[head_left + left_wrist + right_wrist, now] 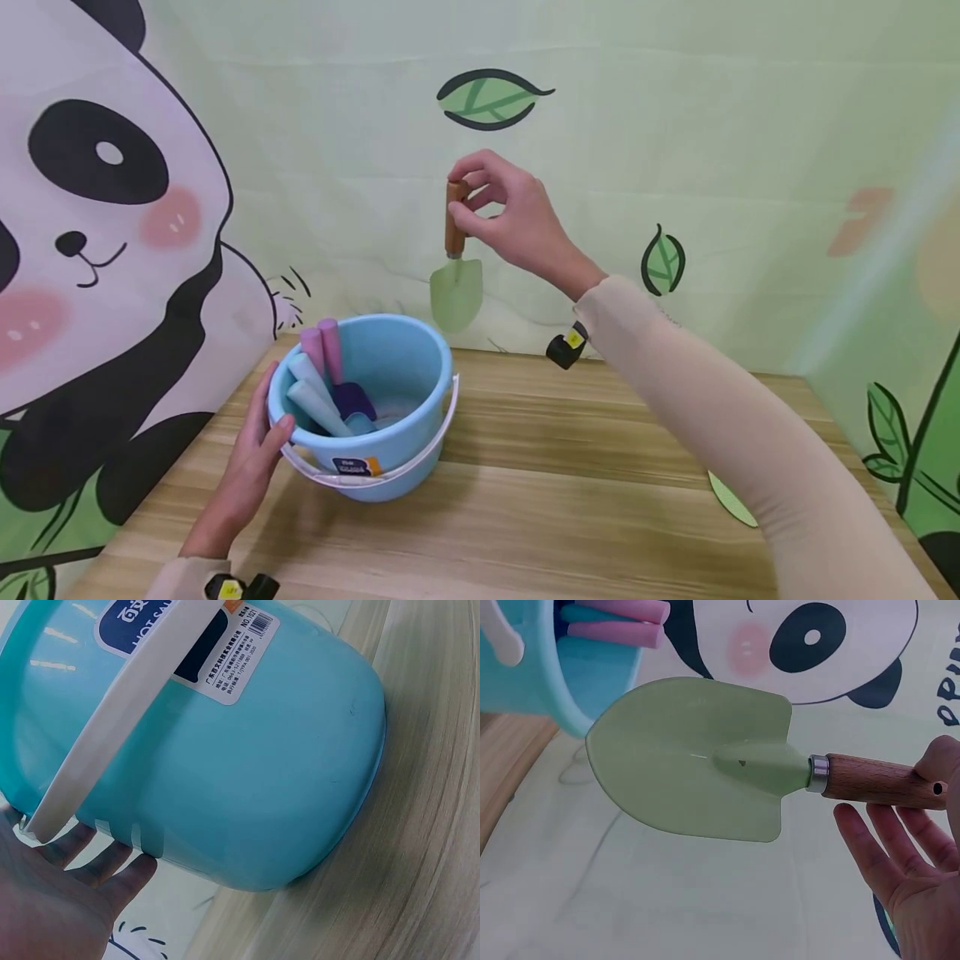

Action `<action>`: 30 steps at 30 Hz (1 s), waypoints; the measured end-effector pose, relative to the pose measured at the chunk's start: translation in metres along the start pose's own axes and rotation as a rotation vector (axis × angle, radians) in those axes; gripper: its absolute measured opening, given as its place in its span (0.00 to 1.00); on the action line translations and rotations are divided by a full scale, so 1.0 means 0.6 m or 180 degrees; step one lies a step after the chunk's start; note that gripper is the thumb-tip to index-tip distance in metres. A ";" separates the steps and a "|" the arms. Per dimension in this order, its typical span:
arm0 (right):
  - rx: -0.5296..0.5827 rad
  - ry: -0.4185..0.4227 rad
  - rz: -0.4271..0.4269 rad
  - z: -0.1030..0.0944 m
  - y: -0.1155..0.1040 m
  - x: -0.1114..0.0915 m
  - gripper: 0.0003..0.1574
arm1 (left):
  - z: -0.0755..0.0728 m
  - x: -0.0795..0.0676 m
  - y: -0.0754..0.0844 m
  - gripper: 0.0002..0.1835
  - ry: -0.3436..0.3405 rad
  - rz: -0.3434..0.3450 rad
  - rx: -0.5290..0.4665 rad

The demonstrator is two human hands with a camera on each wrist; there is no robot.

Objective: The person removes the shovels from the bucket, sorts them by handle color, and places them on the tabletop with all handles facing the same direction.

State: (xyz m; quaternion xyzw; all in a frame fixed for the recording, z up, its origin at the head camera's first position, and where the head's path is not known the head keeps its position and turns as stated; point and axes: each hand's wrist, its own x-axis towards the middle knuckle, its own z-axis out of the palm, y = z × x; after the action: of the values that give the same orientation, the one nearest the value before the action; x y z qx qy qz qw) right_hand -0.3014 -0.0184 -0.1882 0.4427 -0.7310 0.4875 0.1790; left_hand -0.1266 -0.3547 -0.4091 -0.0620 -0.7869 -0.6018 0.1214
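Before the panda wall [322, 125], the right hand [510, 208] pinches a trowel [455, 265], raised beside the bucket [401, 445]. The left hand [251, 454] grips the bucket; a firm pinch should keep the blade [686, 761] steady.

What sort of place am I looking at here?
Likely a play corner or small staged set, though the wider room is out of view: a panda-and-leaf backdrop, a wood-grain table and a light-blue bucket.
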 end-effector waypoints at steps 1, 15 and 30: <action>0.0004 0.0011 0.0022 -0.006 0.002 -0.003 0.16 | -0.001 -0.001 0.000 0.36 -0.0003 0.0011 -0.0003; -0.0179 0.0266 0.0374 -0.091 0.043 -0.063 0.15 | -0.003 -0.002 -0.003 0.36 -0.0005 0.0037 -0.0086; -0.0571 0.0444 0.0803 -0.178 0.087 -0.136 0.18 | -0.006 -0.004 -0.004 0.36 0.0025 0.0040 -0.0119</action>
State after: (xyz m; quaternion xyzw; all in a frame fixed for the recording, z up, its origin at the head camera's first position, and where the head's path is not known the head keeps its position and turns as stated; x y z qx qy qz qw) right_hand -0.3181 0.1203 -0.2247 0.2948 -0.8071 0.4685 0.2056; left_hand -0.1243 -0.3584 -0.4109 -0.0668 -0.7746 -0.6159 0.1272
